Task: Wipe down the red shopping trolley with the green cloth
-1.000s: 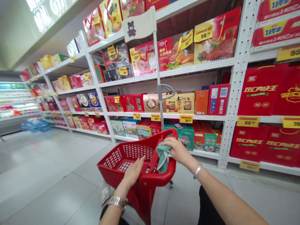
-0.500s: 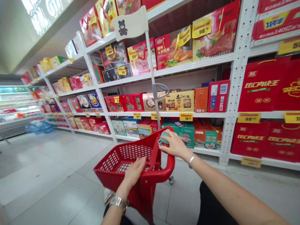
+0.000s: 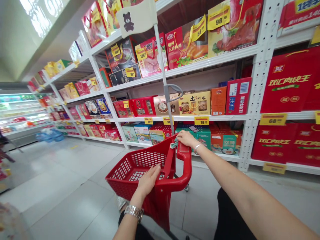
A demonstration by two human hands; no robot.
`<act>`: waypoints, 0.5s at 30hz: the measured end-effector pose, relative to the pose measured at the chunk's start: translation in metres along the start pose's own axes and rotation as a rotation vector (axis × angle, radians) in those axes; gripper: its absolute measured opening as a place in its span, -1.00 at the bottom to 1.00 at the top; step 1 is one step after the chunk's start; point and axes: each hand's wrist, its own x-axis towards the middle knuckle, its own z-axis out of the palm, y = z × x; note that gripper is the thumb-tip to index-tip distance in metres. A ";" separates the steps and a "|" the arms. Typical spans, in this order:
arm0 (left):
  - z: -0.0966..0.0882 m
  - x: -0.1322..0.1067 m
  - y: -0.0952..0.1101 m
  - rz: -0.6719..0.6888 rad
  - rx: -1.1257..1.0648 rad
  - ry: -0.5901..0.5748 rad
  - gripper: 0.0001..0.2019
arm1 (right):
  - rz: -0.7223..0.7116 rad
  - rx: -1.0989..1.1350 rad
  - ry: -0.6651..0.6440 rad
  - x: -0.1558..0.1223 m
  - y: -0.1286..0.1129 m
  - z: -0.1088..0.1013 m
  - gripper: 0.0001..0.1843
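A small red shopping cart [image 3: 160, 206] with a perforated basket stands right in front of me. My left hand [image 3: 149, 180] lies flat on the cart's near rim, its fingers stretched out together over the basket. At the far end of the looped red handle [image 3: 186, 171], my right hand [image 3: 186, 138] presses a crumpled green cloth [image 3: 174, 143] against the frame. Most of the cloth is hidden under the fingers. From the cart's far side rises a pale pole [image 3: 161, 56] with a grey clip [image 3: 173, 92] and a cream bear flag [image 3: 136, 19].
White shelving [image 3: 210, 117] full of gift boxes runs behind the cart and away to the left. Red boxes [image 3: 287, 83] fill the right bay. Blue water bottles [image 3: 50, 136] sit on the floor near a chilled display [image 3: 22, 113]. Pale tiles [image 3: 82, 196] cover the floor.
My right hand has moved with the cloth from the handle's side to its far corner. My left hand stays on the rim. The view has shifted slightly, putting the cart further right.
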 end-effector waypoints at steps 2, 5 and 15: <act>-0.003 -0.003 -0.006 -0.037 -0.090 -0.035 -0.33 | -0.018 0.017 0.020 -0.013 -0.003 -0.002 -0.73; -0.007 -0.009 -0.022 -0.022 -0.168 -0.014 -0.33 | -0.030 0.035 0.070 -0.042 -0.012 0.001 -0.74; -0.028 -0.023 -0.075 -0.005 -0.356 0.037 -0.23 | -0.252 0.314 0.606 -0.128 0.002 -0.034 -0.76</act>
